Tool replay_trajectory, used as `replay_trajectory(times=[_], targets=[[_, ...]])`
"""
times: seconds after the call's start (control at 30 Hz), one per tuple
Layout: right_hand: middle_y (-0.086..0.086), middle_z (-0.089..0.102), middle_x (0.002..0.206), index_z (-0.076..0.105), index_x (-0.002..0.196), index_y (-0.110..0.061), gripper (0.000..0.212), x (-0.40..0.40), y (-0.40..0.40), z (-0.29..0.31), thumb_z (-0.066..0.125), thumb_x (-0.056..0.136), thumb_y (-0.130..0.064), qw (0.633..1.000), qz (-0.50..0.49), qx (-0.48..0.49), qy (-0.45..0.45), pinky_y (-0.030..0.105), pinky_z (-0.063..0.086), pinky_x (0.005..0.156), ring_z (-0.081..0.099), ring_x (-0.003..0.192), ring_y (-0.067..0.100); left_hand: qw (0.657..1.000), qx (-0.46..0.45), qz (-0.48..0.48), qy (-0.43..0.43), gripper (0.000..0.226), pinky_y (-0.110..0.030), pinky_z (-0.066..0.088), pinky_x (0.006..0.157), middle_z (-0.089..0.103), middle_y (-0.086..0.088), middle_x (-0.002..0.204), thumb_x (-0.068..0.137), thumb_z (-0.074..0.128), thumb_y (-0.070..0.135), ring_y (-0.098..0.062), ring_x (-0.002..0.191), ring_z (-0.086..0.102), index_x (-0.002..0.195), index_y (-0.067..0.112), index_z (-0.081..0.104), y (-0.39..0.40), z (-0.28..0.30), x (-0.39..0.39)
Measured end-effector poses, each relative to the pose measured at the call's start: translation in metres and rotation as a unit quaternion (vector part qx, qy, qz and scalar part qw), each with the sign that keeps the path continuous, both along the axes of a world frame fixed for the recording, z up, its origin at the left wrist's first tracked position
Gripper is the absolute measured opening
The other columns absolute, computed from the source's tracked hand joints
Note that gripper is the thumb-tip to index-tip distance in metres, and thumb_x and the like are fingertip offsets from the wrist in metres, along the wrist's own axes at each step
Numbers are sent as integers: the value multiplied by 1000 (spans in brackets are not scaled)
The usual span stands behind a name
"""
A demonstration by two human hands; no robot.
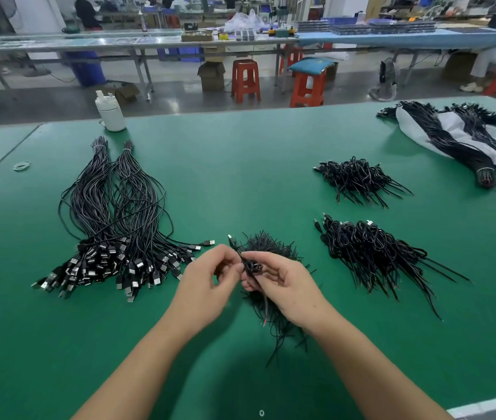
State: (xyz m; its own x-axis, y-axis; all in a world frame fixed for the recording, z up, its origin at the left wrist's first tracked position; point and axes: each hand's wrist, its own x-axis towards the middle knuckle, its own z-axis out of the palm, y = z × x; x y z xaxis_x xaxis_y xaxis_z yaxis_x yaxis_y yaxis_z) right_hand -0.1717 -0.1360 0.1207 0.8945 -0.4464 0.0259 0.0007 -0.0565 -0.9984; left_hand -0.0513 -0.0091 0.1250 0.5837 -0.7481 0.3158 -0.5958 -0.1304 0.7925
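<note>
Over the green table [240, 165] I hold one black USB cable [251, 266] wound into a small coil. My left hand [207, 283] pinches it from the left near the plug end, which sticks up at the top. My right hand [280, 283] grips the coil from the right, and the cable's bare red-tipped tail hangs down below it. Under my hands lies a pile of coiled cables [271, 247], partly hidden by them.
Two long bundles of straight USB cables [113, 225] lie to the left. Two heaps of coiled cables [358, 180] [374, 253] lie to the right. More bundles on a white bag [464, 137] sit far right. A white bottle [111, 112] and rubber bands [22, 165] are far left.
</note>
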Motion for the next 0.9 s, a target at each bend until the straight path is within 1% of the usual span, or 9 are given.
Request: replay_trajectory(times=[0.13,0.23,0.27,0.33,0.43,0.5,0.73,0.83,0.9], targets=[[-2,71,82,74,99,-28,31,3,0,3,64,94,1,1000,-25,-9,-5,21,53,73,65,68,9,1000,2,12,25,17,-13,36,56,57,-3,69,93,64,16,-3,59,44,82,28,58,-1,-2,-4],[-4,65,89,75,93,-25,23,2,-2,4,67,92,-4,996,-53,-75,-5,14,49,64,60,57,4,998,3,7,56,17,-15,38,58,56,3,67,93,64,14,-3,61,45,82,26,59,-2,-2,-5],[-8,65,88,76,92,-24,20,1,-3,4,67,92,-6,994,-57,-90,-1,14,47,62,58,55,4,998,2,5,67,18,-14,38,59,55,9,66,93,65,13,-2,61,45,82,25,60,-2,-2,-6],[-14,64,74,76,88,-24,16,0,-4,2,66,95,-14,993,-54,-103,23,21,45,56,53,48,8,996,1,5,86,18,-12,39,61,56,18,66,92,65,10,-1,62,46,82,24,60,-2,-2,-7],[-8,58,60,76,87,-24,15,-2,-6,-1,64,97,-24,993,-53,-90,53,25,40,48,48,45,13,994,3,2,111,16,-15,42,62,58,18,67,92,66,11,-4,64,49,82,24,63,-2,-3,-7],[-8,57,60,75,83,-28,19,-2,-7,-2,64,97,-24,993,-56,-90,56,24,40,49,48,45,13,993,6,5,118,16,-16,43,64,59,17,68,93,67,12,-5,66,50,83,24,64,-3,-3,-8],[-11,57,58,75,91,-14,15,1,-7,-6,63,97,-19,993,-59,-80,57,22,48,59,54,52,8,994,-2,32,107,17,-15,42,62,60,19,68,92,67,13,0,65,50,80,26,64,-5,-4,-15],[-13,59,60,70,108,-27,14,4,-8,-7,63,97,-21,993,-73,-76,53,23,49,58,52,50,6,997,-5,50,65,19,-13,40,62,60,18,71,92,67,14,-3,67,52,80,28,61,-5,-4,-19],[-5,61,63,59,109,-39,20,4,-7,-7,64,96,-25,993,-78,-76,40,22,46,55,49,48,8,998,-6,56,12,20,-12,40,65,61,15,76,92,67,12,-6,73,54,82,28,60,-6,-5,-20]])
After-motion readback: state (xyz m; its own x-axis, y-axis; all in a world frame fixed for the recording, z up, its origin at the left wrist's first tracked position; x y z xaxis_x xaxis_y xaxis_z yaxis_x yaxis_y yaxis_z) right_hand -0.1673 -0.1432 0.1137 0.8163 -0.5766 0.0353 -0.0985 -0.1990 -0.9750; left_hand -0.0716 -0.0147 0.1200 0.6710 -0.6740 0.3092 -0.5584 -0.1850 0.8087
